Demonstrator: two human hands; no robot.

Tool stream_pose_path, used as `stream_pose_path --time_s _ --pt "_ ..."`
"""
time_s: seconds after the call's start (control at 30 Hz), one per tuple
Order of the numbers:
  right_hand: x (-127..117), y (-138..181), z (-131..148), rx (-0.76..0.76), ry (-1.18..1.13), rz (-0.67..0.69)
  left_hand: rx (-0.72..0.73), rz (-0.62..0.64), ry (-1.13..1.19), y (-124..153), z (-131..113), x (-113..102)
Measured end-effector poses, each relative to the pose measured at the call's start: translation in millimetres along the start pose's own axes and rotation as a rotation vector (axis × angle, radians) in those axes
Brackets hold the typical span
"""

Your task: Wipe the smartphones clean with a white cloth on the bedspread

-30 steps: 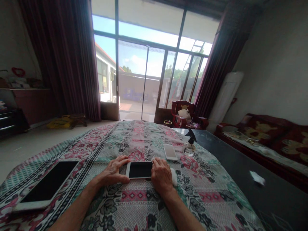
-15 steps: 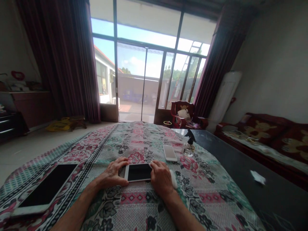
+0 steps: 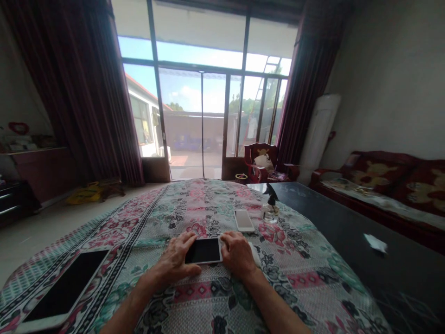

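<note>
A white-framed smartphone (image 3: 203,251) with a dark screen lies sideways on the flowered tablecloth (image 3: 194,320). My left hand (image 3: 175,257) grips its left end, fingers over the top edge and thumb along the bottom edge. At the right end, my right hand (image 3: 238,253) has its fingers curled closed against the phone's edge. A white cloth or tissue (image 3: 256,255) sticks out from under that hand, mostly hidden by it. Just beyond lies a second white phone (image 3: 244,221), and near it stands a clear spray bottle (image 3: 270,211) with a black trigger head.
On the left of the tablecloth lies a white tablet (image 3: 66,290) with a dark screen. A dark table (image 3: 333,232) at the right carries a crumpled white paper (image 3: 376,243). Beyond are a red wooden armchair (image 3: 259,162), a sofa (image 3: 385,181) and glass doors (image 3: 194,125).
My right hand has slid right, off the screen to the phone's right edge, and the white cloth moved with it. My left hand now reaches further over the left end. The view shifted slightly.
</note>
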State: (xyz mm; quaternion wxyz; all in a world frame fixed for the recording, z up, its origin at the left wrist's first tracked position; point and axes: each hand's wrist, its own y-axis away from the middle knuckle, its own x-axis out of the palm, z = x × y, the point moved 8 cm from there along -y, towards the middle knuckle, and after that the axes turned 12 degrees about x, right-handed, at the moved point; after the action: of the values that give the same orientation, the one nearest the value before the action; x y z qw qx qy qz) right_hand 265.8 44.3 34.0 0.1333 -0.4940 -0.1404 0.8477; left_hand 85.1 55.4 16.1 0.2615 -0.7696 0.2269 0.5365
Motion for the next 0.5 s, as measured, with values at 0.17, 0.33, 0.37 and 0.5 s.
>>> stream_pose_path --time_s 0.17,0.33,0.37,0.5 --pt "2.3 -2.4 -7.5 -0.010 -0.031 0.017 0.132 0.055 -0.027 -35.0 -30.0 9.5" --pt "5.3 0.0 -8.0 -0.030 -0.052 -0.015 0.171 0.081 0.011 -46.7 -36.4 11.2" --pt "5.6 0.4 -7.8 -0.038 -0.065 -0.012 0.174 0.087 0.015 -46.1 -36.7 9.9" --pt "5.7 0.4 -9.0 -0.064 -0.142 0.010 0.202 0.082 0.029 -42.3 -35.7 3.8"
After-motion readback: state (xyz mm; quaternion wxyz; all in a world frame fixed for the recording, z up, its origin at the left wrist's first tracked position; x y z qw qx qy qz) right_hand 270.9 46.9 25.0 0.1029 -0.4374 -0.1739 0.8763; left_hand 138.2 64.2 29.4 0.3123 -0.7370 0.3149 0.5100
